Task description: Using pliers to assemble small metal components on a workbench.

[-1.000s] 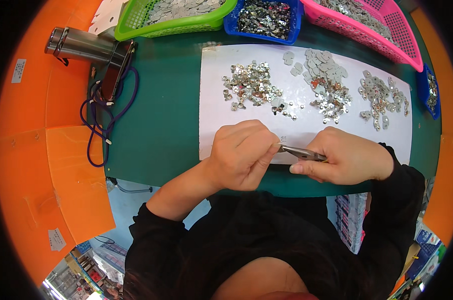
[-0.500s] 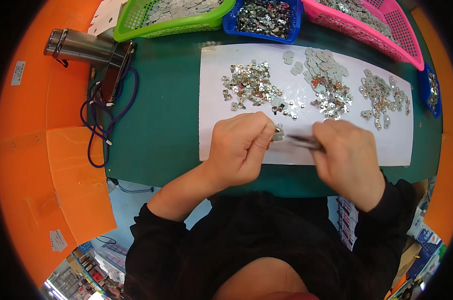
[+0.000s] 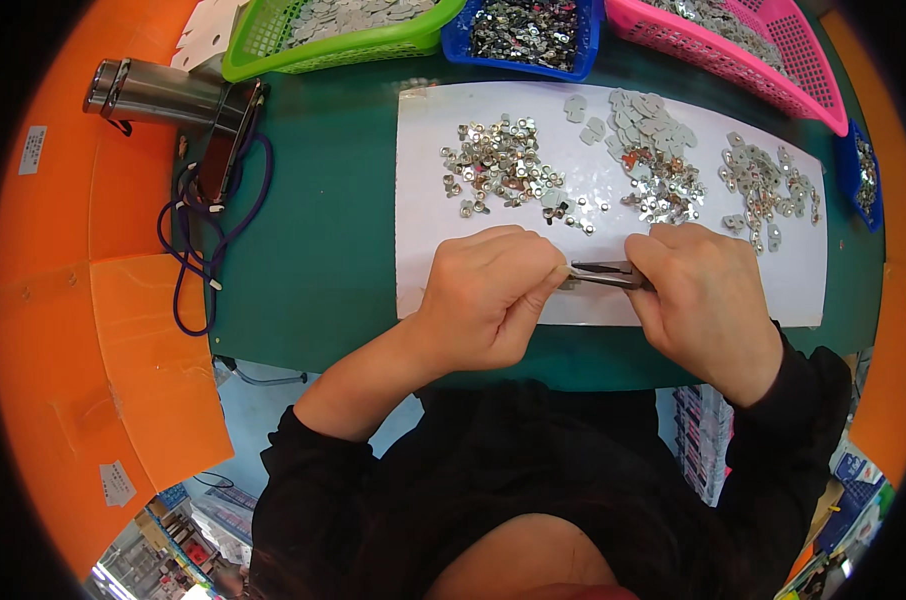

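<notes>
**Inspector:** Pinching something small at the fingertips, the left hand (image 3: 488, 295) is curled closed; the piece itself is too tiny to identify. The right hand (image 3: 703, 300) is wrapped tight around the pliers (image 3: 605, 274), whose tips meet the left fingertips just above the near edge of the white sheet (image 3: 423, 200).

**Supervisor:** Advice on the grip?

**Inspector:** In my judgement, holding the piece close to the plier tips and squeezing squarely would keep it from slipping.

**Supervisor:** Surroundings?

**Inspector:** Piles of small metal parts (image 3: 498, 165) lie on the sheet beyond the hands. The sheet rests on a green mat (image 3: 313, 260). Further out stand a green basket (image 3: 323, 45), a blue tray (image 3: 533, 35) and a pink basket (image 3: 753, 50), all holding similar parts. A metal cylinder tool (image 3: 158, 95) with a purple cord (image 3: 208, 250) sits left, beside orange panels (image 3: 93, 300).
</notes>
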A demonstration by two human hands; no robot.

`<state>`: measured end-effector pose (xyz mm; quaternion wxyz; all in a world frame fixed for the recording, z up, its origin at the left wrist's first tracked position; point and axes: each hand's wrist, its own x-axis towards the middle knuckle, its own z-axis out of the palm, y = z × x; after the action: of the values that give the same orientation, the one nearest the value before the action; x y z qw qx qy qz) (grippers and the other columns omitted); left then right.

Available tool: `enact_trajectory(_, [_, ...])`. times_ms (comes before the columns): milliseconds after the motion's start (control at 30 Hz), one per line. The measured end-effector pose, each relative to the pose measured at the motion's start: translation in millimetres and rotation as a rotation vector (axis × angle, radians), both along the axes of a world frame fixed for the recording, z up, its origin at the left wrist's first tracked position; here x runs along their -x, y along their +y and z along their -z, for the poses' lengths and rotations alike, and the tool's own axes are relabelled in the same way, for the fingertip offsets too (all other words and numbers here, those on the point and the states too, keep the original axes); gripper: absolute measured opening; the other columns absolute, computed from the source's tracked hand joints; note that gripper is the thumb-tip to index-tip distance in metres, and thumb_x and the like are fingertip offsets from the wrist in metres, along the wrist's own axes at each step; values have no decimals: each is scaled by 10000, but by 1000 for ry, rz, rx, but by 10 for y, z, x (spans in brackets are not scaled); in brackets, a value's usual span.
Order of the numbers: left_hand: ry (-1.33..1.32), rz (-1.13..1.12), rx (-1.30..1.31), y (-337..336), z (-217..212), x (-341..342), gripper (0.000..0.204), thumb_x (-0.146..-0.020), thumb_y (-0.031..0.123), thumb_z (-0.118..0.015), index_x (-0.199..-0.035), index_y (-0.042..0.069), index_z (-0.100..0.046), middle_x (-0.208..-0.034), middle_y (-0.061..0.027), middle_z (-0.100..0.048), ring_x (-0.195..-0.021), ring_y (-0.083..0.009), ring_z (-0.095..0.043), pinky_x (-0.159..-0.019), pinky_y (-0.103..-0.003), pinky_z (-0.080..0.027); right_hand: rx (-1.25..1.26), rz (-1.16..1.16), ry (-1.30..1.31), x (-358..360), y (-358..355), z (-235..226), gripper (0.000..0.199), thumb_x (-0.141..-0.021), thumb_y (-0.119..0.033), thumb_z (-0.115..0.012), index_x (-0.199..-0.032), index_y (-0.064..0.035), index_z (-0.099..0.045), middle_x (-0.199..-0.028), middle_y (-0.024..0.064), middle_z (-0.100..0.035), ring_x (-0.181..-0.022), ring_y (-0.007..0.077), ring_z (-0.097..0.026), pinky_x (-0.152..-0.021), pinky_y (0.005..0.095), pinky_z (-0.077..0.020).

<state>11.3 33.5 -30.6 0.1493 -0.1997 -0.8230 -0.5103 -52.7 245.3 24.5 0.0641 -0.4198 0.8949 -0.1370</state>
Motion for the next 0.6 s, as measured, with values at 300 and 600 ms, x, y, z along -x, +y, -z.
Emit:
enact_trajectory(300, [27, 47, 115, -39, -5, 21, 111, -769, -15, -667, -811, 53, -590, -666, -79, -562, -574, -259, -561, -486, -336, -424, -70, -95, -32, 86, 42, -55, 122, -736, -103, -675, -762, -49, -569, -700, 104, -594, -695, 317, -620, -596, 436, -478])
enact_trajectory(600, [-35, 78, 45, -37, 4, 2, 69, -819, -6, -641, -813, 39, -588, -658, -89, -551, -573, -268, -552, -499, -340, -425, -88, -156, -119, 145, 36, -67, 122, -752, -113, -681, -756, -39, -584, -683, 131, -619, -667, 343, -631, -589, 442, -482])
